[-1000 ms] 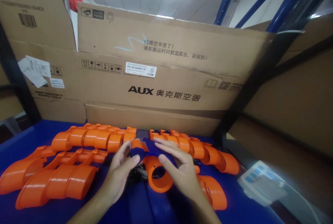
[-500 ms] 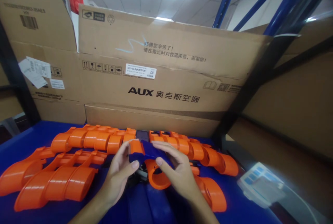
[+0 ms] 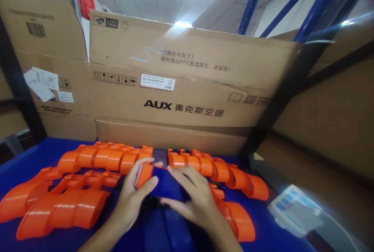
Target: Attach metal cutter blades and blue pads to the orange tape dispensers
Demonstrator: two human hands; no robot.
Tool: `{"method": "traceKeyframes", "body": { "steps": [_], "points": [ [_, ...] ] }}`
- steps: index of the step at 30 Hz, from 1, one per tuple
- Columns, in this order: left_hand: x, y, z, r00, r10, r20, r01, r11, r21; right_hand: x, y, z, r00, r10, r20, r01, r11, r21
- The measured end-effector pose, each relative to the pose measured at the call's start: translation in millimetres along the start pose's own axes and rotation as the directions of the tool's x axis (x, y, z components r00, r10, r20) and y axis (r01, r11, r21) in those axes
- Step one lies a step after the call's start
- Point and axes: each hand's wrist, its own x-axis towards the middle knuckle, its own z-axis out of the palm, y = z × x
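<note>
A part-built tape dispenser with an orange head [image 3: 145, 175] and a blue piece [image 3: 168, 183] is held up over the blue work surface. A toothed metal strip shows along its left edge. My left hand [image 3: 131, 193] is closed round the orange end, thumb on the near face. My right hand [image 3: 197, 197] has its fingertips on the blue piece's upper edge and its thumb at the lower edge. The dispenser's underside and its ring are out of sight. Below the hands lie small dark parts [image 3: 156, 202], too hidden to name.
Orange dispenser bodies stand in rows on the left [image 3: 80, 205] and at the back right [image 3: 204, 165]. A dark phone-like slab [image 3: 160, 156] sits between the rows. A white device with blue buttons [image 3: 295, 210] is at right. A cardboard wall [image 3: 122, 100] closes off the back.
The dispenser has turned in my hands, so the blue piece now faces me and the orange ring no longer shows. My right hand's fingers have spread and shifted along the blue piece.
</note>
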Motion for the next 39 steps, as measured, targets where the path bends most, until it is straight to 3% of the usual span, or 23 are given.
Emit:
{"method": "traceKeyframes", "body": {
  "steps": [6,23,30,39],
  "points": [
    [0.5,0.3,-0.6,0.998,0.061,-0.019,-0.059,0.996,0.074,-0.4,2.2,2.3,0.995,-0.103,-0.013,0.102,0.991,-0.085],
    [2.6,-3.3,-2.1,0.990,0.115,-0.081,-0.105,0.988,0.115,0.2,-0.2,3.0,0.990,-0.135,-0.037,0.130,0.986,-0.102],
    [0.7,-3.2,-3.4,0.993,0.121,-0.014,-0.119,0.987,0.111,1.2,-0.1,3.5,0.989,-0.140,-0.047,0.135,0.985,-0.111],
    [3.5,-1.0,-5.8,0.992,0.126,-0.004,-0.125,0.987,0.104,0.4,-1.3,4.1,0.987,-0.150,-0.064,0.141,0.982,-0.127]
  ]
}}
